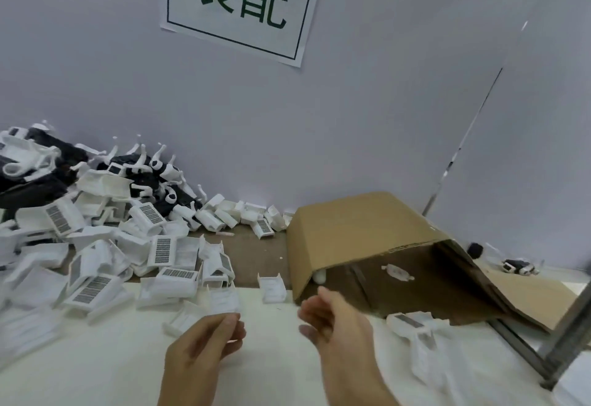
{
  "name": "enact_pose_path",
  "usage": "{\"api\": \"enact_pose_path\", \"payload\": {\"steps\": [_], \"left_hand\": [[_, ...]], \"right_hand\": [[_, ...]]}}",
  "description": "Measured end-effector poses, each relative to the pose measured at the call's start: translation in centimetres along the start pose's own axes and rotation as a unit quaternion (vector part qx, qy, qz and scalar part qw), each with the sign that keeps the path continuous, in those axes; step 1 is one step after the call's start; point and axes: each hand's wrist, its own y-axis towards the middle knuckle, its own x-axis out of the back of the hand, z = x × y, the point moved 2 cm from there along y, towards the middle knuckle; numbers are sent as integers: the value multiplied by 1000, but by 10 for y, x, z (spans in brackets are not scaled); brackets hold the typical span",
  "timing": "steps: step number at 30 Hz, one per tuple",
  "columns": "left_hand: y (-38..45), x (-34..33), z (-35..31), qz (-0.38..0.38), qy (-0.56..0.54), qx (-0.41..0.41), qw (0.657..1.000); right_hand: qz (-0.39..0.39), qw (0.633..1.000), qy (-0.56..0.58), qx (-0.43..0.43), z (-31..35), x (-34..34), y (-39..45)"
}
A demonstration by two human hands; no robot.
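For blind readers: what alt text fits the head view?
The left hand pinches a small white plastic part over a white table; the right hand, empty, reaches toward a tipped cardboard box. A pile of white and black parts lies at left.

The table (pixel 275 364) carries a sprawling heap of white plastic parts (pixel 105 255) at left, a tipped cardboard box (pixel 358 229) at right.

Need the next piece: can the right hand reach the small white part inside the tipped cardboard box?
Probably yes: the cardboard box opens toward the right hand, which holds nothing, and nothing lies between it and the small white part.
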Motion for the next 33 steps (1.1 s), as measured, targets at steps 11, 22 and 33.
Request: {"api": "enact_pose_path", "payload": {"steps": [11,22,33], "left_hand": [[-8,12,-16,-106,120,-40,986],[81,50,-140,-349,195,-233,887],[154,211,-205,-258,656,-45,708]], "right_hand": [[60,956,-250,142,-84,-48,-16],[76,951,-253,159,-74,-52,-21],[100,943,-260,179,-84,-50,-11]]}}
